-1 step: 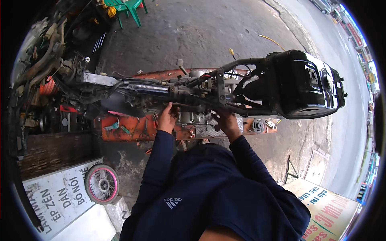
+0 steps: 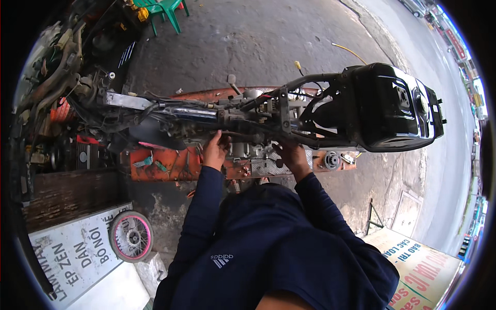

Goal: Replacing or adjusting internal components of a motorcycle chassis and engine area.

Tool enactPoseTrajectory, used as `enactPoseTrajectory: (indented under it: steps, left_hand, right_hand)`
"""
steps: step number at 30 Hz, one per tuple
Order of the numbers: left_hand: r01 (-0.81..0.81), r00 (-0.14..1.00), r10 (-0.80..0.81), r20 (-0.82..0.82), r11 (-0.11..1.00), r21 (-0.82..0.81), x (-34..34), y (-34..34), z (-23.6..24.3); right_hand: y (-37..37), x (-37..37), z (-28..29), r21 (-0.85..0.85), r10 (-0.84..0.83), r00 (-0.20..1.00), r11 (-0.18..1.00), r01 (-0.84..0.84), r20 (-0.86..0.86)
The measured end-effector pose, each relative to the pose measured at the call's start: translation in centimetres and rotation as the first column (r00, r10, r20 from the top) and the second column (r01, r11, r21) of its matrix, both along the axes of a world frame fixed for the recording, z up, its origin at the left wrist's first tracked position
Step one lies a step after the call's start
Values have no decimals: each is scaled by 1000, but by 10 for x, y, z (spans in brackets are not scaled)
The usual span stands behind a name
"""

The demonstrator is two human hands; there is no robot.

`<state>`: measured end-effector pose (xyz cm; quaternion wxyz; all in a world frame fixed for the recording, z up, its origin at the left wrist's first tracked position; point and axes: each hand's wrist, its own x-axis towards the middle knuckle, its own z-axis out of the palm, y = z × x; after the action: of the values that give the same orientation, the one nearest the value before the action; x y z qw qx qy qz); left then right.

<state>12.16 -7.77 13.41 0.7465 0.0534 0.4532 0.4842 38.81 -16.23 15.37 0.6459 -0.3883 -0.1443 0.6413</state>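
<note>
A stripped motorbike frame lies across the view, with a glossy black fuel tank at its right end. My left hand is at the near side of the frame's middle, fingers curled and thumb up against the dark tube. My right hand reaches in below the frame further right, its fingers bent toward the engine. Between the two hands, grey metal engine parts show under the tubes. What either hand's fingertips grip is too small or hidden to make out.
An orange lift table beneath the frame carries small tools and a round metal part. A pink-rimmed wheel leans on a signboard at lower left. A green chair stands at the back; dark motorbike parts crowd the left.
</note>
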Motion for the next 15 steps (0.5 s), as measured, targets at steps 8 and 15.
enactPoseTrajectory:
  steps: [8, 15]
  left_hand:
    - [189, 982, -189, 2, 981, 40, -14, -4, -8]
    - [238, 963, -224, -152, 968, 81, 20, -53, -23]
  right_hand:
    - [2, 13, 18, 68, -92, -73, 958, -280, 993]
    - [5, 10, -8, -40, 14, 998, 999, -16, -63]
